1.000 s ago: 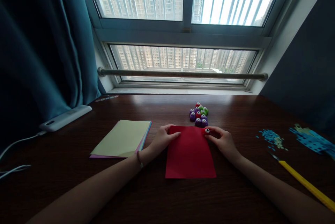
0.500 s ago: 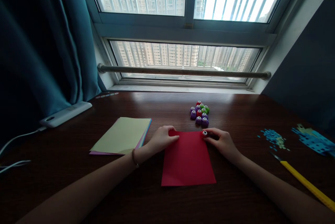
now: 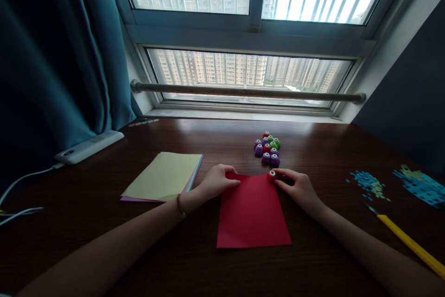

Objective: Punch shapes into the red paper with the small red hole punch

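A sheet of red paper (image 3: 253,213) lies in front of me. At its far left corner my left hand (image 3: 219,179) pinches the edge between thumb and fingers. My right hand (image 3: 297,188) grips a small red craft punch (image 3: 271,175) with a white top, set at the far right corner of the sheet. Just beyond it stands a cluster of similar purple, green and red punches (image 3: 267,148). How far the paper sits inside the punch is hidden.
Left of the sheet is a stack of coloured paper (image 3: 163,176), pale yellow on top. On the right lie blue and pale paper bits (image 3: 369,182), punched blue paper (image 3: 422,188) and a yellow-handled craft knife (image 3: 410,243). A white power strip (image 3: 90,146) sits by the curtain (image 3: 93,56).
The whole view has shifted slightly. My right fingers have moved a little around the red punch at the paper's corner; my left hand keeps its pinch.
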Motion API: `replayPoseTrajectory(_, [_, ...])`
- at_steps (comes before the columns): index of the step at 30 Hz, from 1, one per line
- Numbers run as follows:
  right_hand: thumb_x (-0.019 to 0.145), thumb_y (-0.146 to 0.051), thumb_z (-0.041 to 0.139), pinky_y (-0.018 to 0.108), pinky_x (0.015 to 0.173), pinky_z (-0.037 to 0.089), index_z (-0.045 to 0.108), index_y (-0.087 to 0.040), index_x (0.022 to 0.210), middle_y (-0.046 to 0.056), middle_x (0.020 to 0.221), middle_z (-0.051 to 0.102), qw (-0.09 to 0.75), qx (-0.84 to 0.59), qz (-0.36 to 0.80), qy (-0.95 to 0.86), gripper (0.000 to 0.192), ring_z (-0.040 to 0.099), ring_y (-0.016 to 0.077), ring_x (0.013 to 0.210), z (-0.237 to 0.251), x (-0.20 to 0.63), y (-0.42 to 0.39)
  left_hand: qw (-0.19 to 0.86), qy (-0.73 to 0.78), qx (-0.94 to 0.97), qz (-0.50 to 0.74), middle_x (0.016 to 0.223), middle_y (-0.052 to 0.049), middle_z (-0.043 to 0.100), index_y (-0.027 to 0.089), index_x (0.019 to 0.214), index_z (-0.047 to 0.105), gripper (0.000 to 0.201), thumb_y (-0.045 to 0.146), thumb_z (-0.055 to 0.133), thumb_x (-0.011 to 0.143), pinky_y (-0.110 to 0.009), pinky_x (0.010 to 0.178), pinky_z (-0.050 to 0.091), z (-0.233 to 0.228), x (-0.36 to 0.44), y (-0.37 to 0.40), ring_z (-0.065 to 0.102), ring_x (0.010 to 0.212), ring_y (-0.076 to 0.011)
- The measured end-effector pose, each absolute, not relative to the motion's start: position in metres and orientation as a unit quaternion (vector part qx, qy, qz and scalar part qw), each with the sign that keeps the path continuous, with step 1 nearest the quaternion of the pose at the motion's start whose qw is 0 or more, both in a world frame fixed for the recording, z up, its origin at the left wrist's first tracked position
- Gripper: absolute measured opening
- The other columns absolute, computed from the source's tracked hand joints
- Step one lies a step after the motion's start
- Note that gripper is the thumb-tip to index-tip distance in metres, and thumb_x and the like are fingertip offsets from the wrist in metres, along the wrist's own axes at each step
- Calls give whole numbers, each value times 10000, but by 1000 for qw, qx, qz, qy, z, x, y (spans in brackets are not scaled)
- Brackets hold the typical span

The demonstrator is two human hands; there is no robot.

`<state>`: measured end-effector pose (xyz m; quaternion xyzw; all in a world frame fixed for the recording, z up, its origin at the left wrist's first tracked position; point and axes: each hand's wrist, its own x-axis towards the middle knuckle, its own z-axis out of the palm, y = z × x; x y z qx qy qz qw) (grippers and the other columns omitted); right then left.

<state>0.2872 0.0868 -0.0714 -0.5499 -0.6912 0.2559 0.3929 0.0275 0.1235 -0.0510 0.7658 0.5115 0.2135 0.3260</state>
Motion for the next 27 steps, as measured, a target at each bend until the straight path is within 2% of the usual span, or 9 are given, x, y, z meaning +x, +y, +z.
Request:
replayPoseTrajectory(13, [718, -306, 662, 286, 812, 463, 668, -213, 951, 1, 947, 667, 403, -544, 270, -685, 251, 609, 171, 868, -71, 288, 87, 322, 517, 761, 222, 668, -15, 627, 141, 769, 668, 242, 349, 611, 660, -236, 543, 374, -54, 28, 124, 558, 663, -185])
replayPoseTrajectory(22, [712, -333, 671, 311, 831, 474, 667, -211, 947, 9, 931, 669, 402, -544, 292, -676, 265, 613, 185, 869, -73, 289, 88, 311, 520, 766, 216, 678, -17, 632, 142, 767, 664, 235, 353, 619, 674, -240, 546, 378, -50, 28, 123, 570, 678, -194])
replayPoseTrajectory(27, [694, -347, 685, 325, 836, 479, 630, -192, 1032, 37, 962, 655, 410, -552, 300, -662, 375, 609, 195, 878, -74, 288, 89, 277, 504, 789, 215, 749, -26, 630, 159, 798, 652, 290, 432, 631, 701, -257, 621, 418, -52, 28, 122, 580, 726, -200])
